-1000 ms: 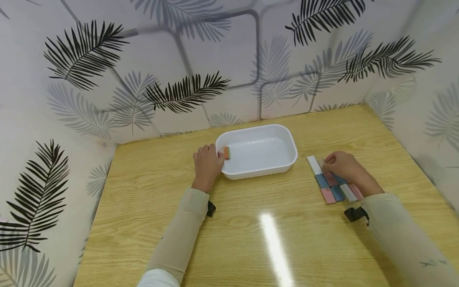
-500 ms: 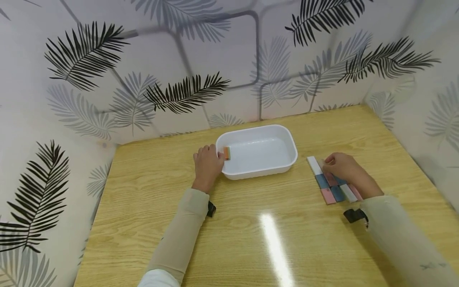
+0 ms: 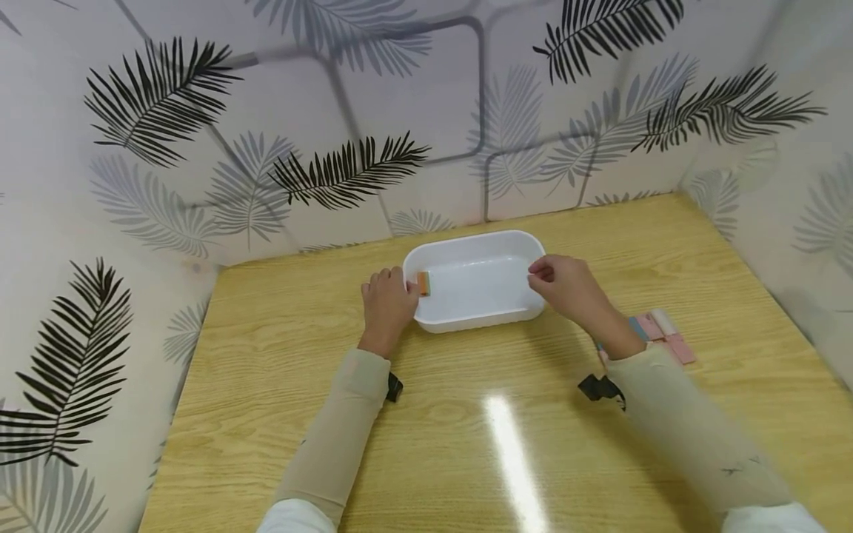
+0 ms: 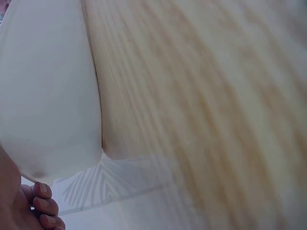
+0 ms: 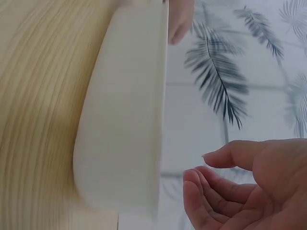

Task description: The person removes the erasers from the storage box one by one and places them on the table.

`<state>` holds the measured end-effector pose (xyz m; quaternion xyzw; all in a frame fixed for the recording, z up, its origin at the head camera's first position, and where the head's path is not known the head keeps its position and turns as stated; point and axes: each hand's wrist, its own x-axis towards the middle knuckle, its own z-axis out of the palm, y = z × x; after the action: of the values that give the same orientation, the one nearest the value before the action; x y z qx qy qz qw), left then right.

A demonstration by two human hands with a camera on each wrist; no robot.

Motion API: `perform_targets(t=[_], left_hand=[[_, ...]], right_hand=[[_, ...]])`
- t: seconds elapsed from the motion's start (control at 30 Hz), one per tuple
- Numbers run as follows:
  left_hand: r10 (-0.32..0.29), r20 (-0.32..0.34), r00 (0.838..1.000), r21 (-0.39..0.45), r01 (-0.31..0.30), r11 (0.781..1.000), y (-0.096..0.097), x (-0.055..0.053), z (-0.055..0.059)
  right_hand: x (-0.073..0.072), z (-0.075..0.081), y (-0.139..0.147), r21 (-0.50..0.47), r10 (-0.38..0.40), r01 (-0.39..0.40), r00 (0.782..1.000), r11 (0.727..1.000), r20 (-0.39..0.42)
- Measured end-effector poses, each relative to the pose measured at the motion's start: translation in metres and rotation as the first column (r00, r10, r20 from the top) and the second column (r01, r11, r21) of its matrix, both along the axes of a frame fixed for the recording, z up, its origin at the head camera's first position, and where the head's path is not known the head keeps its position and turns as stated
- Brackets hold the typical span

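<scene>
A white plastic tray (image 3: 483, 323) stands near the back of the table. My left hand (image 3: 388, 305) grips its left rim, thumb over the edge; curled fingers (image 4: 44, 206) show beside the tray wall in the left wrist view. Just inside the rim, close to that thumb, sits a small orange block with a green edge (image 3: 423, 284). At the opposite end, my right hand (image 3: 569, 290) hovers by the right rim. In the right wrist view its fingers (image 5: 211, 196) bend loosely toward the thumb, with a gap and nothing visible between, apart from the tray wall.
Right of the tray lie flat pink, white and blue blocks, including a pink block (image 3: 681, 348) and a white block (image 3: 662, 321); the right forearm covers part of the group. A patterned wall (image 3: 433, 185) rises behind the wooden table (image 3: 280, 370).
My right hand has left the flat blocks and moved leftward to the tray's right rim, uncovering the blocks on the far right. My left hand stays on the left rim.
</scene>
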<state>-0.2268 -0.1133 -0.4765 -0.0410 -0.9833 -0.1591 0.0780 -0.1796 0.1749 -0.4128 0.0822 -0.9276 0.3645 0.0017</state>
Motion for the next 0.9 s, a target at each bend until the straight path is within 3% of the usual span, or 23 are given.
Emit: perform_targets(t=[0.23, 0.43, 0.73, 0.9], left_hand=[[0.004, -0.003, 1.0, 0.012, -0.004, 1.0, -0.001, 0.002, 0.0], [0.01, 0.009, 1.0, -0.009, -0.01, 1.0, -0.002, 0.0, -0.002], [0.002, 0.002, 1.0, -0.015, -0.002, 1.0, -0.001, -0.002, -0.002], [0.002, -0.027, 1.0, -0.011, -0.002, 1.0, -0.002, -0.003, -0.002]], right_hand=[[-0.026, -0.016, -0.062, 0.018, 0.101, -0.103, 0.99, 0.994, 0.099], [-0.045, -0.032, -0.106, 0.041, 0.131, -0.139, 0.98, 0.989, 0.15], [-0.067, -0.052, -0.141, 0.067, 0.076, -0.094, 0.969, 0.993, 0.237], [-0.071, -0.056, -0.152, 0.056, 0.033, -0.047, 0.973, 0.997, 0.227]])
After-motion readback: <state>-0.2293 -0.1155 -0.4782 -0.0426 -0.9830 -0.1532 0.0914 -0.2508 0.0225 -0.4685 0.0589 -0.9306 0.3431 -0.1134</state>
